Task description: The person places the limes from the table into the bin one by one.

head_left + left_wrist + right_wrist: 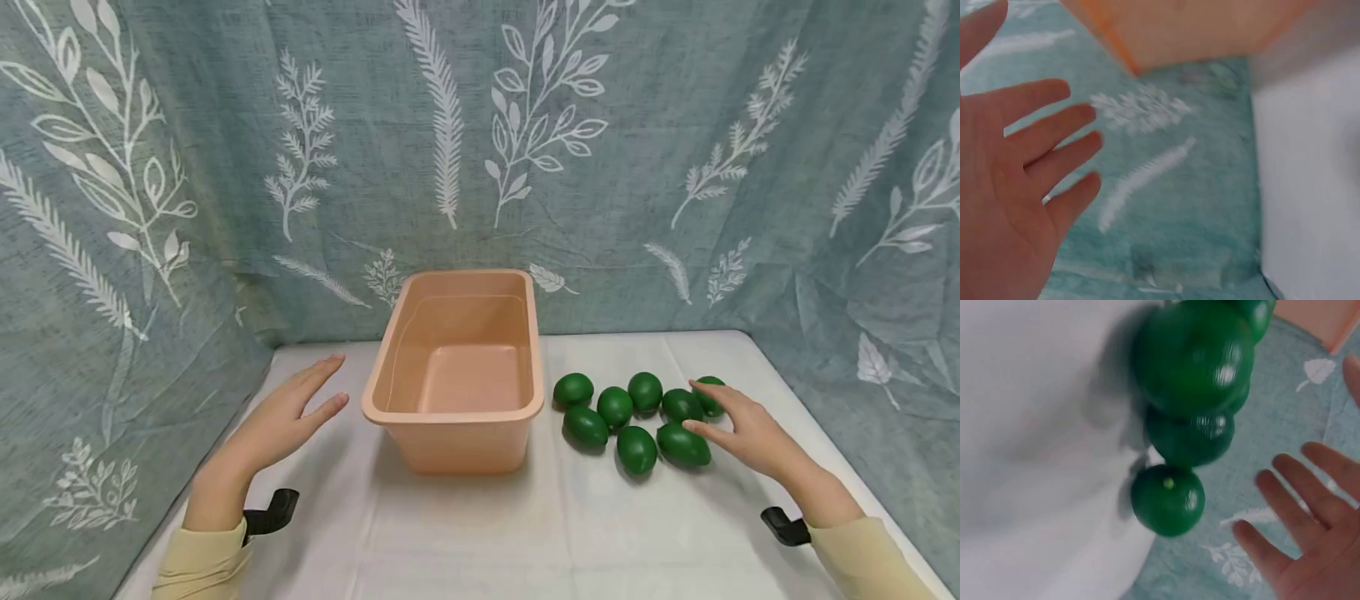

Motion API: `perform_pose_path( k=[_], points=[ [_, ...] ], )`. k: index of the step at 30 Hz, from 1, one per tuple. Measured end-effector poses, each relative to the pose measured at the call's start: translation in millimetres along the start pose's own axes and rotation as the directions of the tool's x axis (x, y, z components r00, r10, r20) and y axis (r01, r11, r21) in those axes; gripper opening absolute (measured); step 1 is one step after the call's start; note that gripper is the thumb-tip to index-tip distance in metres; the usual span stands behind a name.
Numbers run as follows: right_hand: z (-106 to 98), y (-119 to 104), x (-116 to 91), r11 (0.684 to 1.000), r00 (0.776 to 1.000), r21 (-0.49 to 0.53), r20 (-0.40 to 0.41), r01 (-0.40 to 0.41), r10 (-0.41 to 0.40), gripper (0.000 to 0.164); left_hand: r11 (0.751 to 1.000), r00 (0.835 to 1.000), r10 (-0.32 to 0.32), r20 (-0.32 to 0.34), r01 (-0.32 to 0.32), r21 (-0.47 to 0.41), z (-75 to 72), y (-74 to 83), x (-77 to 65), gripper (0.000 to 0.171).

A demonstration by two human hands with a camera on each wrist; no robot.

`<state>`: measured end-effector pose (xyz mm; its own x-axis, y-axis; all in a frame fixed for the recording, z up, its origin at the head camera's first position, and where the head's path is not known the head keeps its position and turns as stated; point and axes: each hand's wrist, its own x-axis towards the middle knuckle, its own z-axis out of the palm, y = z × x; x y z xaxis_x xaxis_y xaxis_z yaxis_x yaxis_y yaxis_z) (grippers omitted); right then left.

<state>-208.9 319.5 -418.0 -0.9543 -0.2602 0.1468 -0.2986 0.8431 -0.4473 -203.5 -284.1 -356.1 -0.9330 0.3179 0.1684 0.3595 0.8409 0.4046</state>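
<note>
Several glossy dark green, oval avocado-like fruits [636,451] lie grouped on the white cloth, right of a peach plastic tub [453,417]. My right hand [757,429] hovers at the right end of the group, fingers spread, overlapping the rightmost fruits in the head view. In the right wrist view, that hand's palm and fingers [1316,519] stand apart from the nearest fruit [1168,500], which shows a pale stem spot. My left hand [277,417] is held in the air left of the tub, holding nothing. Its fingers are extended in the left wrist view, near the tub's wall [1191,31].
The tub is deep, with a broad rim, and its visible floor is bare. A teal curtain [345,167] with white leaf prints hangs behind and along both sides of the white-covered table [465,533]. A black camera mount [272,512] sits at each wrist.
</note>
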Motion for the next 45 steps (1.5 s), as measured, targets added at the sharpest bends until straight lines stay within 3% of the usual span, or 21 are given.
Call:
perform_pose_path(
  k=[8, 12, 25, 36, 45],
  points=[
    [18, 0, -14, 0.995, 0.997, 0.094, -0.068, -0.015, 0.022, 0.064, 0.990, 0.994, 0.090, -0.062, -0.096, -0.103, 2.9, 26.0, -4.5, 0.069],
    [28, 2, -16, 0.993, 0.997, 0.110, -0.057, -0.040, 0.046, 0.064, 0.987, 0.994, 0.074, -0.074, -0.083, -0.134, 7.7, 31.9, -0.8, 0.071],
    [37, 2, -13, 0.996, 0.996, 0.078, -0.062, -0.052, 0.057, 0.054, 0.986, 0.998, 0.011, -0.067, -0.022, -0.166, 11.0, 28.7, 6.8, 0.075],
    [37, -2, -14, 0.983, 0.987, 0.103, -0.025, -0.153, 0.156, 0.062, 0.978, 1.000, -0.007, -0.026, 0.001, -0.210, 11.1, 24.9, 14.3, 0.073],
    [40, -7, -13, 0.967, 0.970, 0.113, -0.054, -0.228, 0.235, 0.066, 0.980, 1.000, 0.004, -0.019, -0.008, -0.200, 8.7, 24.6, 14.4, 0.073]
  ],
)
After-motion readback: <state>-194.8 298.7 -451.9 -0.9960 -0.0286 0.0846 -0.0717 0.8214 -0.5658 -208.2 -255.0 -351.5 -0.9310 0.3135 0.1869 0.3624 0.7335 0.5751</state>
